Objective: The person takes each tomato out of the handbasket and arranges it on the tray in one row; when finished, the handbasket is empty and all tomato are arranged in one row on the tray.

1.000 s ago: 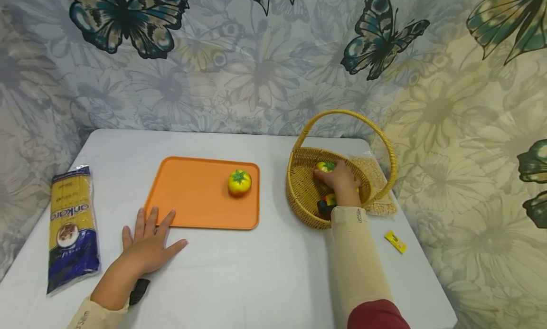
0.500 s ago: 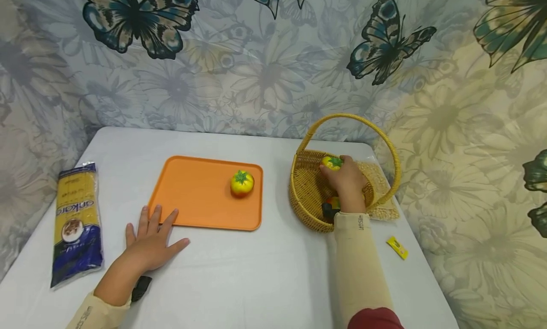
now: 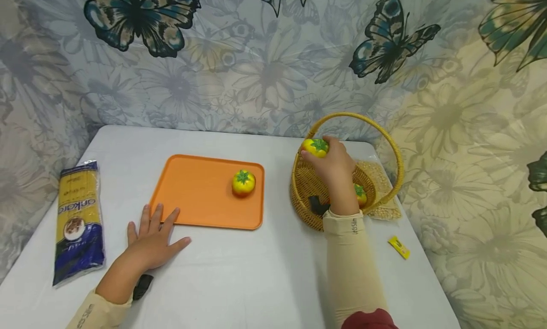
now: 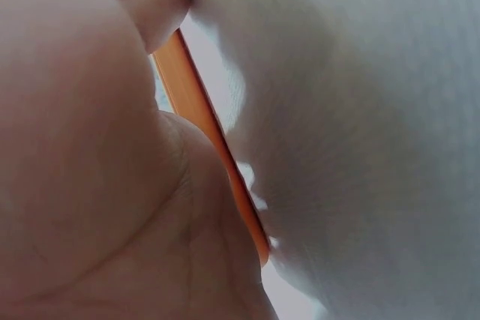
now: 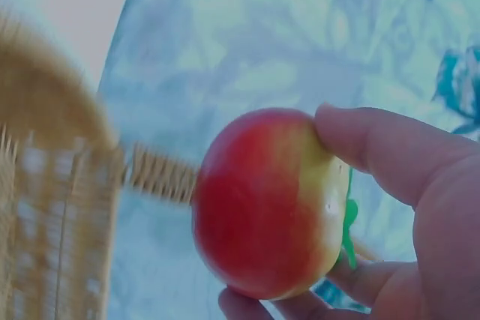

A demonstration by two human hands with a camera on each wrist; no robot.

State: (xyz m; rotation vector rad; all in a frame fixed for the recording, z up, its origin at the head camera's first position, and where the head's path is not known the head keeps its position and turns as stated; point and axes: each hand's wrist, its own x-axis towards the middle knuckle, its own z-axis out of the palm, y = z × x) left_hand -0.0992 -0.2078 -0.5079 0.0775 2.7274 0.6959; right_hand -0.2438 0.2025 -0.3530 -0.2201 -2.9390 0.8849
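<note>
Presently, your right hand (image 3: pixel 335 165) grips a round red-and-yellow tomato (image 3: pixel 315 147) above the yellow wicker basket (image 3: pixel 302 209); your left hand (image 3: pixel 151 247) lies spread at the rectangular orange tray (image 3: pixel 198 191).

Place: indoor tabletop setup, exact kind unclear | white table (image 3: pixel 256 281) | butterfly-and-flower wall covering (image 3: pixel 273 82) behind

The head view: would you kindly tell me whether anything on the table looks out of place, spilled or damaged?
Nothing looks spilled or damaged. The only thing mildly odd is the small yellow packet, lying askew by itself near the right edge of the table, apart from the wicker basket.
</note>
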